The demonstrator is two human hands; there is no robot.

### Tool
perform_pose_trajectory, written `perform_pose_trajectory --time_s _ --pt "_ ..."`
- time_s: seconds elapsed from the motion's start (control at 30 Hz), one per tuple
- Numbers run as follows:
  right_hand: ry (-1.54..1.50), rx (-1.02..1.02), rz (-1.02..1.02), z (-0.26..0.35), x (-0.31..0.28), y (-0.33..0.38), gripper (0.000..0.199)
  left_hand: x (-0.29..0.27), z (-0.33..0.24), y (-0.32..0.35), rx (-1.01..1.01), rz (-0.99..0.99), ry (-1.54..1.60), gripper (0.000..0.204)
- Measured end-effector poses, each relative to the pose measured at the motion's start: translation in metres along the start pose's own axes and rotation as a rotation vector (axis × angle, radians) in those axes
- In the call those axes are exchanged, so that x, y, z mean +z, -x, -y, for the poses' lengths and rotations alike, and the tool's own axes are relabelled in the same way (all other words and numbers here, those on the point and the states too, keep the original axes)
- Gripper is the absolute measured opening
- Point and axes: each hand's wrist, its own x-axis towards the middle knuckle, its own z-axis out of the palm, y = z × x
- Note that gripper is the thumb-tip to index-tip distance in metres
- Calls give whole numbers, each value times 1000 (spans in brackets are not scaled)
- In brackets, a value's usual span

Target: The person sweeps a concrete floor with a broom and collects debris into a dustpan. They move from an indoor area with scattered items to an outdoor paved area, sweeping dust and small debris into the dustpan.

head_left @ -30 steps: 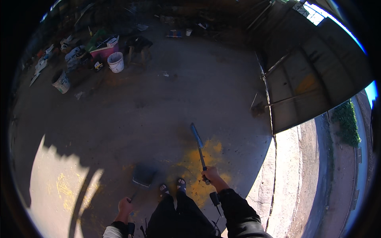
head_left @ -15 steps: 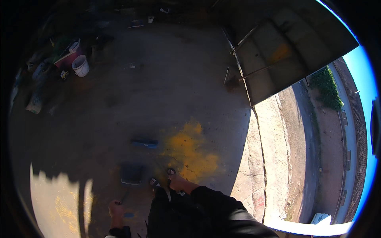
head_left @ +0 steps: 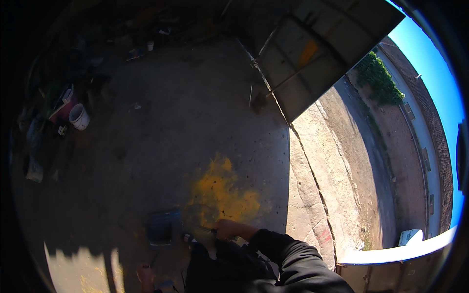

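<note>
I log right grip [head_left: 226, 229] curled round the blue brush's handle, left grip [head_left: 145, 274] round that of the dustpan [head_left: 160, 232], presumably so both meet.

**Dustpan [head_left: 161, 234] was to the left of the patch [head_left: 222, 193]**

The patch lay on the floor [head_left: 161, 122], in front of the right hand [head_left: 227, 229]. The left hand [head_left: 145, 274] was behind the dustpan, and the brush [head_left: 167, 214] was at its far side. Far to the left, a bucket [head_left: 79, 117] stood just right of a tub [head_left: 62, 112]. Ahead on the right was a gate [head_left: 317, 63]. Beyond the floor's right edge lay open ground [head_left: 322, 180], and farther right a building [head_left: 420, 132].
</note>
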Motion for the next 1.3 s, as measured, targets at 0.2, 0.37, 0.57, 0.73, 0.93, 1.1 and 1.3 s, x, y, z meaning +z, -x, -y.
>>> perform_pose_trajectory --time_s 0.2,0.37,0.57,0.73,0.93,1.1,1.3 --pt "-58 53 -256 -2 68 -77 31 7 14 -14 -60 141 529 11" --pt "16 -59 -22 26 83 -91 29 7 14 -2 -86 301 944 23" --pt "-45 -133 120 50 61 -55 30 -13 -34 19 -433 385 431 11" --pt "-241 -70 58 -13 25 22 30 0 -51 69 -404 342 295 9" --pt "-792 168 -240 -131 32 163 44 47 -73 149 -123 219 310 18" --pt "-765 328 -384 -218 75 253 35 101 -81 228 -94 110 403 22" --pt "-1120 408 -598 -273 125 353 16 159 -145 245 218 139 319 19"
